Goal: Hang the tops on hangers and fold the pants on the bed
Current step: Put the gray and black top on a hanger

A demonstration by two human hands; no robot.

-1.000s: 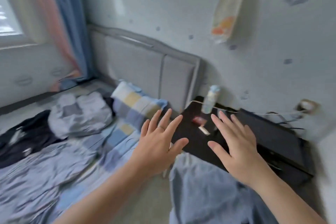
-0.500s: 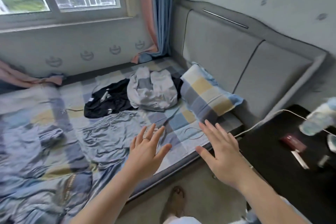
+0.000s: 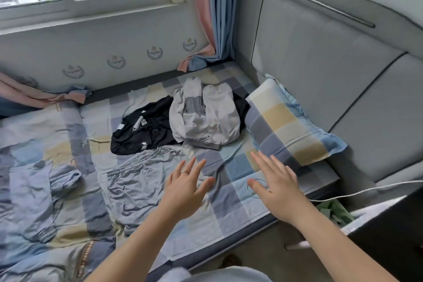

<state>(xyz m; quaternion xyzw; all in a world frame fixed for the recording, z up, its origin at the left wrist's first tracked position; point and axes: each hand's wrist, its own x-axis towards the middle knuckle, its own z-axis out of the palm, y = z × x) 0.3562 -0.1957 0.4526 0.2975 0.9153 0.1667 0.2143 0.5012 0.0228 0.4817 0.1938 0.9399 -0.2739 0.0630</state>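
Head view: both hands reach out over the bed (image 3: 231, 204), the left hand (image 3: 186, 192) and right hand (image 3: 278, 190) spread flat, fingers straight, holding nothing. Beyond them a black garment (image 3: 146, 130) and a crumpled grey top (image 3: 206, 117) lie touching on the checked sheet, beside the pillow (image 3: 286, 121).

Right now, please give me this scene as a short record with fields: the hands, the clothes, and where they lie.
left hand: open, fingers spread, holds nothing
right hand: open, fingers spread, holds nothing
black garment: crumpled on the bed
grey garment: crumpled, partly over the black garment, beside the pillow
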